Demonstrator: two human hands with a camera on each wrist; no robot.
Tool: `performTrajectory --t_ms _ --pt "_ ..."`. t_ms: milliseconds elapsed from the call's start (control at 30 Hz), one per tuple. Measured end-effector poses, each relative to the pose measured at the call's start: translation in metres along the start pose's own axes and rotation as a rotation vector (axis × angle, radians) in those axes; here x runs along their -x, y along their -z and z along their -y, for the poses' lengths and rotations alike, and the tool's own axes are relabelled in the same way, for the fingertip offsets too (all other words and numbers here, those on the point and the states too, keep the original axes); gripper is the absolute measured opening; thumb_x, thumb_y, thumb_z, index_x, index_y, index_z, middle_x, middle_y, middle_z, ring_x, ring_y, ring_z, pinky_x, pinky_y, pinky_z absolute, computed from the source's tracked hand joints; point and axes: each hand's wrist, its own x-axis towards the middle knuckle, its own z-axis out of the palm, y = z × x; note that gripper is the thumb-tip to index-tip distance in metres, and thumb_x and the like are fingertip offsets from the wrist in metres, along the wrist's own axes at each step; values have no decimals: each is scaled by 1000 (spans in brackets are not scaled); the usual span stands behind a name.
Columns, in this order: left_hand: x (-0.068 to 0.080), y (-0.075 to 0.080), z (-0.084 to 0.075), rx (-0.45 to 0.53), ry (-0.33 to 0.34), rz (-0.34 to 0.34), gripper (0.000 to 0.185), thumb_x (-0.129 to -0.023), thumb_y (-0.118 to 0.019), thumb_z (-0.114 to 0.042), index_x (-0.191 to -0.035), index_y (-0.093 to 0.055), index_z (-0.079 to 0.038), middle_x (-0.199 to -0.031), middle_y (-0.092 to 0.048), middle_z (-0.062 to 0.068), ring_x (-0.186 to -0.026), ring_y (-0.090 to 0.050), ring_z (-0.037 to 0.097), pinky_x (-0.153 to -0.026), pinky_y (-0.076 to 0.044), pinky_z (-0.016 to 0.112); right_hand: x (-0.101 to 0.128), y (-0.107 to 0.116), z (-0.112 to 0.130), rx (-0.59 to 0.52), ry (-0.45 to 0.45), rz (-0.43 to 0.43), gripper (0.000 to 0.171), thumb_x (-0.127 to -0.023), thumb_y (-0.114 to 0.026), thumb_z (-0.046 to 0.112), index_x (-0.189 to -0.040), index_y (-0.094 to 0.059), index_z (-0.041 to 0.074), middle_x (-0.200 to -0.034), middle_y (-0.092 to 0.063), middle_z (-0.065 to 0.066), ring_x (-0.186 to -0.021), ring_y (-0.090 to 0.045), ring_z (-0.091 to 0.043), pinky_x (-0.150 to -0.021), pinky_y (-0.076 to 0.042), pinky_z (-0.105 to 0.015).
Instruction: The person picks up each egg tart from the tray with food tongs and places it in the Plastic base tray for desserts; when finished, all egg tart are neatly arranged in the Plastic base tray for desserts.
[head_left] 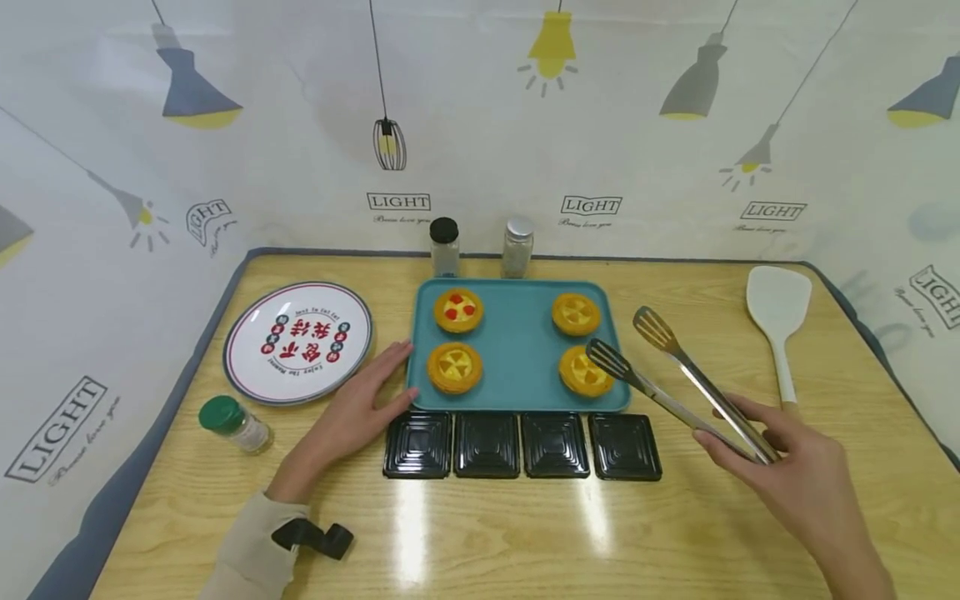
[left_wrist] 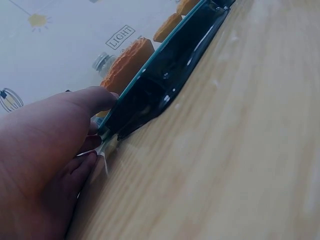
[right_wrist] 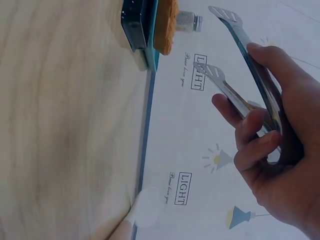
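My left hand holds the left edge of the teal tray, with thumb and fingers at its rim. On the tray sit several toy tarts: a red-topped tart, a front-left tart, a back-right tart and a front-right tart. My right hand grips metal tongs whose two arms are spread apart. One slotted tip overlaps the front-right tart in the head view; nothing is between the tips. Several black square plastic dishes stand in a row along the tray's front edge.
A white plate with red lettering lies left of the tray, and a green-capped shaker stands before it. Behind the tray are a black-capped shaker and a silver-capped shaker. A white spatula lies at the right.
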Motion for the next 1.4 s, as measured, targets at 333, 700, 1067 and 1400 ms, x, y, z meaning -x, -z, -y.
performTrajectory --t_ms 333,700,1067,1400 --pt "1 -2 3 -5 5 5 68 -98 -58 -44 -155 -30 -20 -159 -27 8 -145 -23 27 -115 -21 52 5 -8 5 39 183 59 51 -66 -92 26 -113 -75 15 -91 -73 4 -52 -41 -6 -48 -31 -14" --pt "0 -2 2 11 -18 -9 67 -98 -58 -42 -154 -32 -17 -158 -29 9 -145 -24 27 -116 -21 50 7 -13 3 47 168 84 49 -66 -92 27 -110 -76 14 -87 -72 2 -55 -43 -6 -48 -30 -15" --pt "1 -1 2 12 -6 -4 67 -98 -58 -42 -155 -32 -18 -158 -29 9 -145 -24 28 -116 -21 51 8 -14 2 55 205 81 48 -66 -92 26 -109 -76 12 -89 -73 -1 -56 -42 -6 -50 -29 -15" --pt "0 -1 1 9 -9 -13 67 -98 -59 -42 -154 -33 -17 -157 -29 10 -144 -24 28 -116 -21 51 7 -14 3 56 234 80 45 -67 -91 22 -108 -77 10 -84 -72 1 -52 -35 -3 -47 -26 -14"
